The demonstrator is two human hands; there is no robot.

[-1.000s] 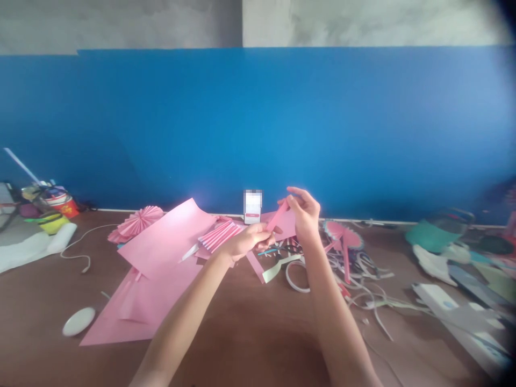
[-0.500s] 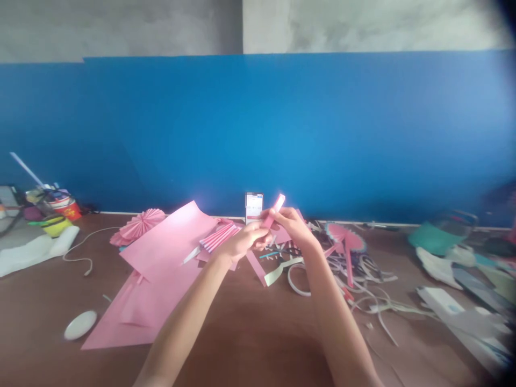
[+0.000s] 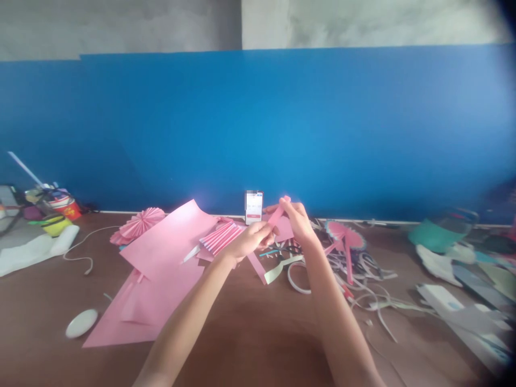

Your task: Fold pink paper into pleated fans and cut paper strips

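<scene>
Between my two hands, over the middle of the table, is a narrow folded strip of pink paper (image 3: 277, 216). My left hand (image 3: 250, 239) pinches its lower end. At the upper end, the fingers of my right hand (image 3: 296, 219) are closed on it, with the thumb near the tip. Just left of my left hand lies a pleated pink-and-white paper piece (image 3: 221, 238). Behind my hands a phone (image 3: 253, 207) stands upright against the blue panel. Large sheets of pink paper (image 3: 169, 252) spread out to the left, partly overlapping.
A pink pleated paper fan (image 3: 143, 223) lies at the back left, and a white computer mouse (image 3: 81, 323) at the front left. Right of my hands are tangled white cables (image 3: 374, 269) and another pink paper fan (image 3: 346, 236). A blue panel (image 3: 258, 129) closes off the back.
My right hand has slid up to the tip of the strip and its fingers now cover more of that end. My left hand has barely moved.
</scene>
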